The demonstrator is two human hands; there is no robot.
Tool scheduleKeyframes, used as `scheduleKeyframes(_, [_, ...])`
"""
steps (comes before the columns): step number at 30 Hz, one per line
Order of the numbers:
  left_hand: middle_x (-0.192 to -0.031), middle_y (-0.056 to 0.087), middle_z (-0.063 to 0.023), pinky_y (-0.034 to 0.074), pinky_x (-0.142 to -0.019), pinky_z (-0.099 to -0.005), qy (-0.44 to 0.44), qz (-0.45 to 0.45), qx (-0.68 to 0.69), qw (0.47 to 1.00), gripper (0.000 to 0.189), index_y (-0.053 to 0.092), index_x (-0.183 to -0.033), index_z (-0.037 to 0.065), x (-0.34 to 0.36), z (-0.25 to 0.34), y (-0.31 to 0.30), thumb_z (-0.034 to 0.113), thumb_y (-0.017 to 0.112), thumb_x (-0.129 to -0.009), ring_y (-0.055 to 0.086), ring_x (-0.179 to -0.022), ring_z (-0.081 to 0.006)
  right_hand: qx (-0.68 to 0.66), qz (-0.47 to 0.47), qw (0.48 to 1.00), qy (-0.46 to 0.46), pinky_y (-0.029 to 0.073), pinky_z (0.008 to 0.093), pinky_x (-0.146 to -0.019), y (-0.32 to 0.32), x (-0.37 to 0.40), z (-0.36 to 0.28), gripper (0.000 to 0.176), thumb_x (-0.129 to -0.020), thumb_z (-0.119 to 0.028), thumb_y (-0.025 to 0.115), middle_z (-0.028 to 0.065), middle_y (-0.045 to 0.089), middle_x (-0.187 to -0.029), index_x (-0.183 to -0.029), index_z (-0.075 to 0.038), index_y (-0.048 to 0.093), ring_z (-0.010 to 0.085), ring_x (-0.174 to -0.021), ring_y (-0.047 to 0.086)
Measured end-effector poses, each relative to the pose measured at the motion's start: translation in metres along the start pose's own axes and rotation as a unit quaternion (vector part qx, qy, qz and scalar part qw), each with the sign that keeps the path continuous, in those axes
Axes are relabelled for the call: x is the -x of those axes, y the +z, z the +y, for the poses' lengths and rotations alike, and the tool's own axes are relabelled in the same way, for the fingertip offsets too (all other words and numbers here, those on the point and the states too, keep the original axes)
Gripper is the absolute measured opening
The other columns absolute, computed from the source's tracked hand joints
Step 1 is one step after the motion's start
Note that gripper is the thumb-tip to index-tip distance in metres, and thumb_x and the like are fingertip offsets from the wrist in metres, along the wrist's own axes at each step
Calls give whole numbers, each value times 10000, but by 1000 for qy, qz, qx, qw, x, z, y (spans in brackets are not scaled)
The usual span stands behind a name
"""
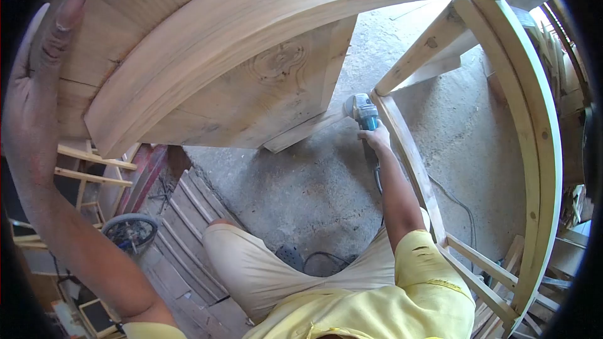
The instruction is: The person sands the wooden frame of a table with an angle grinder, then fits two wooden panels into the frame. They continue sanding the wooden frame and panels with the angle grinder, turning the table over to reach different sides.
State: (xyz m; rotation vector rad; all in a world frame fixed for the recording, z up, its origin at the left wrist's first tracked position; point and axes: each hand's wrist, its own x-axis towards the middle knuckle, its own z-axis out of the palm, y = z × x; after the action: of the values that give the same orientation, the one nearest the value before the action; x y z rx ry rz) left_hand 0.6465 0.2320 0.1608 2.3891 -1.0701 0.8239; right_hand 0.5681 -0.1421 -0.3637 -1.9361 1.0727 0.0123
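Grinder (360,110) sits at the centre of the frame, its head close against the top end of the curved rail (411,163), just beside the panel's (264,88) lower corner. Right hand (377,139) is wrapped around its body from below, with the arm at full stretch. Left hand (38,81), upper left, lies flat and open on the arch (251,19). One-handed at that reach, I'd say the disc could catch the wood and kick, and the cord (461,207) looping at lower right could snag.
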Motion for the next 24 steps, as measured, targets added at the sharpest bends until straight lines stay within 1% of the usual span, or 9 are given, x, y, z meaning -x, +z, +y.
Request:
scheduleKeyframes(3, [-877, 559, -70, 463, -776, -362, -38, 20, -102, 994, 631, 568, -995, 64, 3, -24, 1, 684, 578, -880, 544, -838, -175, -33, 27, 999, 6, 531, 370, -863, 1, -9, -9, 621, -575, -231, 805, 141, 701, -1033, -1141, -55, 620, 276, -934, 683])
scheduleKeyframes(7, [-1122, 684, -133, 490, -941, -365, -62, 74, -278, 956, 674, 640, -1281, 64, 8, -65, 1, 625, 575, -912, 645, -1071, -213, -61, 50, 997, 8, 525, 365, -889, 17, -18, -17, 710, -566, -226, 816, 149, 688, -1089, -1217, -47, 594, 268, -974, 673])
scheduleKeyframes(8, [-1352, 580, -133, 355, -1120, -367, -119, 23, -234, 965, 728, 558, -1354, -1, 9, -61, -1, 595, 563, -934, 536, -1263, -246, -69, 44, 996, 22, 514, 377, -929, 21, -22, -20, 797, -574, -269, 827, 161, 671, -1153, -1289, -63, 543, 286, -1048, 659])
scheduleKeyframes(9, [-1352, 580, -133, 355, -1120, -367, -109, 27, -228, 967, 728, 558, -1354, -1, 7, -57, -3, 595, 563, -934, 536, -1263, -246, -78, 38, 996, 37, 503, 388, -970, 23, -26, -23, 885, -582, -312, 838, 173, 655, -1218, -1362, -78, 492, 304, -1121, 644])
scheduleKeyframes(11, [-1330, 592, -133, 358, -1107, -368, -147, -46, -150, 977, 711, 552, -1360, 10, 3, -53, -7, 592, 537, -952, 534, -1256, -235, -35, 55, 996, 57, 498, 397, -989, 26, -30, -37, 911, -593, -345, 838, 176, 643, -1247, -1377, -70, 464, 312, -1154, 631])
scheduleKeyframes(12, [-1074, 653, -144, 413, -973, -326, -81, 1, -102, 991, 757, 565, -1290, -88, 4, -49, -1, 582, 584, -937, 578, -1028, -180, -47, 60, 995, 67, 497, 405, -994, 27, -31, -42, 906, -596, -379, 833, 173, 635, -1264, -1363, -62, 469, 314, -1162, 628])
scheduleKeyframes(17, [-1138, 632, -193, 414, -998, -350, -64, 50, -175, 981, 763, 510, -1352, -94, 10, -61, -1, 556, 571, -957, 577, -1075, -233, -91, 61, 991, 79, 506, 417, -971, 31, -54, -50, 872, -583, -385, 820, 188, 645, -1231, -1322, -58, 491, 328, -1140, 635])
scheduleKeyframes(21, [-1015, 649, -172, 456, -941, -356, -76, 23, -141, 987, 733, 555, -1303, -74, 11, -66, 0, 571, 561, -954, 612, -994, -228, -110, 70, 985, 114, 506, 395, -938, 30, -35, -56, 795, -560, -347, 799, 192, 668, -1152, -1236, -5, 558, 322, -1071, 655])
scheduleKeyframes(24, [-943, 651, -148, 479, -896, -356, -73, 8, -128, 989, 732, 587, -1252, -51, 9, -68, -1, 608, 563, -935, 628, -935, -217, -83, 59, 990, 97, 505, 414, -953, 31, -12, -37, 797, -579, -364, 813, 191, 659, -1182, -1254, -44, 536, 336, -1103, 643])
